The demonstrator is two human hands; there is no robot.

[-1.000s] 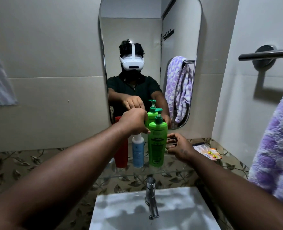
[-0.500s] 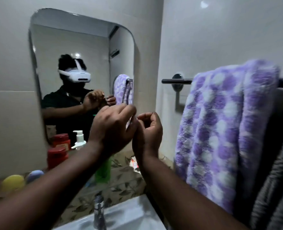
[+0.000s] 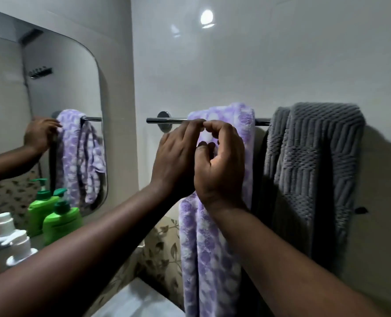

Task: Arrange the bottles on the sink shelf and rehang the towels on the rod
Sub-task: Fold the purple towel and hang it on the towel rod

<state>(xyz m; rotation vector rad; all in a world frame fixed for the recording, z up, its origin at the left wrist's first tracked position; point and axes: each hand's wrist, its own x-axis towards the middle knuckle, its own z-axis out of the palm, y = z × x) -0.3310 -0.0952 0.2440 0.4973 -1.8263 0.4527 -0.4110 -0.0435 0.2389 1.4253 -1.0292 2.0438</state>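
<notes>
You've quit the bottles: green bottle stands on the sink shelf. Your left hand and right hand are now at the rod, curled, tips meeting on the draped purple towel. Can't tell if either grips it. Towels next.

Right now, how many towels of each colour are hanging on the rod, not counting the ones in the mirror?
Purple towel: 1
Grey towel: 1
Total: 2
</notes>
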